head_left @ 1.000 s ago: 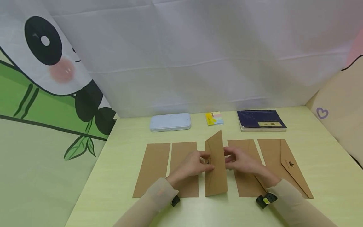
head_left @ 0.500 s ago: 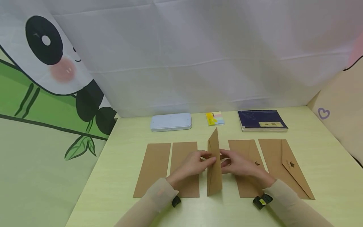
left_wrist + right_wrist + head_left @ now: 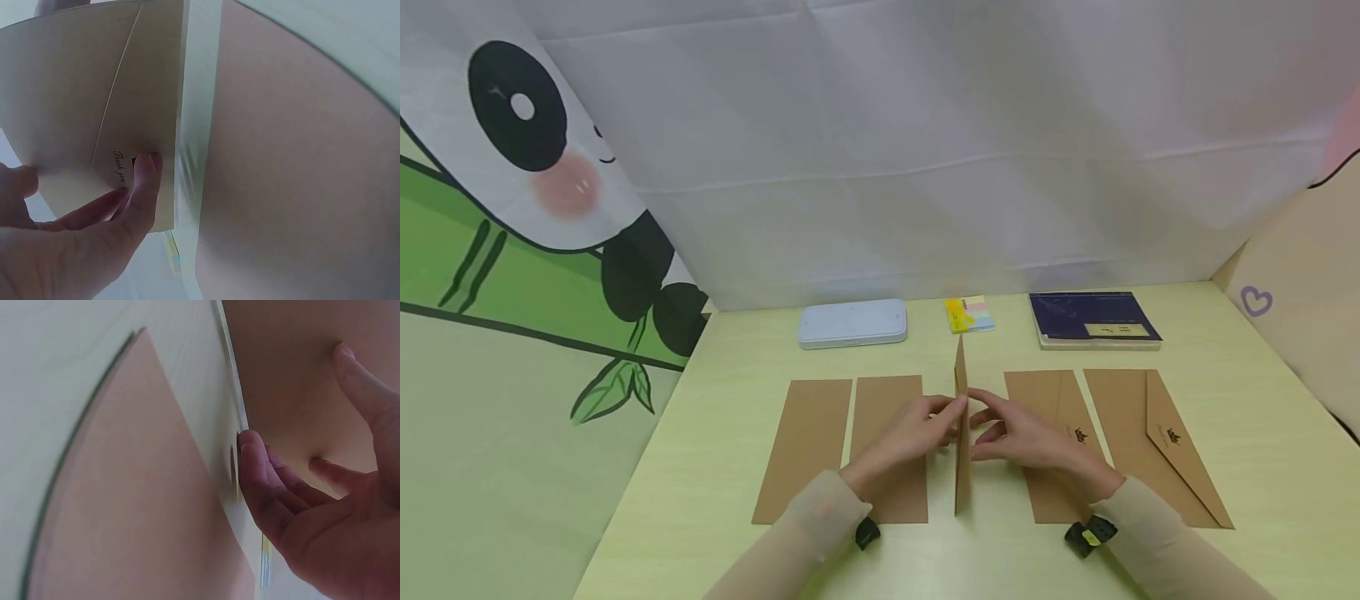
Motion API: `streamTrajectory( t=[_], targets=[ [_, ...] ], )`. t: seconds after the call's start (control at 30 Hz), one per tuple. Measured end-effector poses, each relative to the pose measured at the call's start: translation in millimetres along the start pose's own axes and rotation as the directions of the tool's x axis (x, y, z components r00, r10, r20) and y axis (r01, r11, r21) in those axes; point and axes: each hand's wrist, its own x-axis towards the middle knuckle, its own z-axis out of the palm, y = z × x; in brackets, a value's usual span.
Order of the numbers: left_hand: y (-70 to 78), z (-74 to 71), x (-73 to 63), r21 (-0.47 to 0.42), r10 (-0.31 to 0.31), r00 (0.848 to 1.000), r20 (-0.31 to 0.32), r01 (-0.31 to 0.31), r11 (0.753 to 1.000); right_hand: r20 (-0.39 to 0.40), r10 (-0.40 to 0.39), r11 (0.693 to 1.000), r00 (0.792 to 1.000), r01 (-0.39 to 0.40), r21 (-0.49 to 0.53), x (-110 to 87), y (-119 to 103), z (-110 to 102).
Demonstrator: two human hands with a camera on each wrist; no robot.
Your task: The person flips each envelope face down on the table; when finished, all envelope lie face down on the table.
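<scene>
A brown paper envelope stands on its long edge, almost edge-on in the head view. My left hand holds it from the left, thumb at its upper edge and bent fingers against the flap. In the left wrist view the flap's "Thank you" print shows beside those fingers. On the other side, my right hand touches the plain face with spread fingertips. More envelopes lie flat: two plain-side up at left, two flap-side up at right.
Behind the envelopes, along the back of the pale table, lie a whitish flat case, a yellow-and-pastel sticky-note pack and a dark blue book. A white cloth hangs beyond them.
The middle envelope has turned from showing its flap face to nearly edge-on, its upper edge swinging left. My left hand has kept hold, its thumb slightly higher; my right hand has shifted left.
</scene>
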Motion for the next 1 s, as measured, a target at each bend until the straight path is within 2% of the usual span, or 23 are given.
streamTrajectory(
  t=[0.27,0.5,0.53,0.7,0.8,1.0],
  targets=[
    [6.1,-1.1,-1.2,-0.063,-0.015,1.0,0.012,0.016,0.998,0.01,-0.005,1.0,1.0,0.005,0.027,-0.6,-2,0],
    [8.4,-0.4,-0.5,-0.179,-0.019,1.0,-0.011,0.017,0.984,-0.001,0.016,1.0,1.0,-0.016,0.008,-1.4,-5,0],
    [13.7,-1.6,-3.6,-0.2,-0.016,1.0,-0.009,0.014,0.98,0.001,0.016,1.0,1.0,-0.016,0.014,-1.6,-5,0],
    [18.4,-2.3,-4.9,-0.288,0.011,1.0,-0.005,-0.012,0.958,0.011,0.012,0.996,1.0,-0.013,0.089,-1.8,-5,1],
    [14.1,-1.7,-2.6,-0.322,0.043,0.999,-0.01,-0.043,0.946,0.011,0.011,0.993,1.0,-0.012,0.12,-1.7,-5,2],
    [13.2,-4.6,-4.4,-0.333,0.063,0.998,-0.029,-0.069,0.941,-0.009,0.012,0.996,1.0,-0.011,0.086,-2.8,-4,1]
  ],
)
